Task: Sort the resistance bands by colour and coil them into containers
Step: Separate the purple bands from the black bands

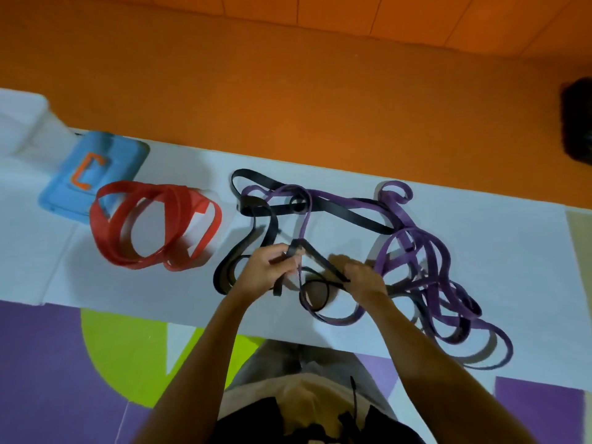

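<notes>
A tangle of black bands [346, 213] and purple bands [426, 283] lies on the white table [480, 219], right of centre. My left hand [266, 270] grips a black band where it bends upward, and my right hand [362, 280] grips the same black band a little to the right. A taut stretch of it runs between the two hands. A purple strand passes down just beside my left fingers. The red bands [153, 225] lie apart at the left in a loose coil.
A blue tray-like container [96, 174] with an orange mark sits behind the red coil at the left. A white box [22, 123] stands at the far left. Orange floor lies beyond the table; a dark object [576, 120] is at the right edge.
</notes>
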A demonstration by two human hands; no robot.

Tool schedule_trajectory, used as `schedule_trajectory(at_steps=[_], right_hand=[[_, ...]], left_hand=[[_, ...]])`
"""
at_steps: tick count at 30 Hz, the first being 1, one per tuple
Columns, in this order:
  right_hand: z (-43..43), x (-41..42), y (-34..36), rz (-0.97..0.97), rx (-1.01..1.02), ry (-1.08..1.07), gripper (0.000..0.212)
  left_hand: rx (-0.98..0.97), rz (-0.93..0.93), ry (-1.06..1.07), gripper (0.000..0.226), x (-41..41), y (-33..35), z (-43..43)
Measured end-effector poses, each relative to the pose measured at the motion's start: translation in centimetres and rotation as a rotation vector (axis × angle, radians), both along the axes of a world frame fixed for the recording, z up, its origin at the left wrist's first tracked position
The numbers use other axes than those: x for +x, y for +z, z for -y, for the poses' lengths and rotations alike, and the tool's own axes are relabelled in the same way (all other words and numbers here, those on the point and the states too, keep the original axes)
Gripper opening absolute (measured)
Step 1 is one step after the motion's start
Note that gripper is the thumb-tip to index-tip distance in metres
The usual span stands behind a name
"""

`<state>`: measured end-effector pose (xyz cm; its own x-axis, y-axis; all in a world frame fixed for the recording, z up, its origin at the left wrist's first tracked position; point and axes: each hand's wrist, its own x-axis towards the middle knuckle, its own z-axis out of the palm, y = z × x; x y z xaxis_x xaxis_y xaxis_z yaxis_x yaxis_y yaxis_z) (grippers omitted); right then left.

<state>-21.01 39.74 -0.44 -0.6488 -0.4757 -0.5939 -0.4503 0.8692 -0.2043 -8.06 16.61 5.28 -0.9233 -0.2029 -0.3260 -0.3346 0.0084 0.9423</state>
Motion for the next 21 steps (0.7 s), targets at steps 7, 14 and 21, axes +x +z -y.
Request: schedule_trajectory(at_steps=[7,14,21], right_hand=[[-1.4,-3.3,2.7,-0.187,-0.524,-0.545,0.019],[-4.2,-4.4,7.4,0.042,-0.932,-0.749,0.018],[-8.3,-0.9,8.0,0.056,-0.857,-0.713,0.030]], left_hand=[[-0.009,0.323,-0.193,0.078,-0.1,1.5,3.1],[0.036,0.876,-0.546,0.025,-2.1,-1.1,0.7],[-0.249,0.793,-0.285,0.042,-3.5,-5.2,-3.3]])
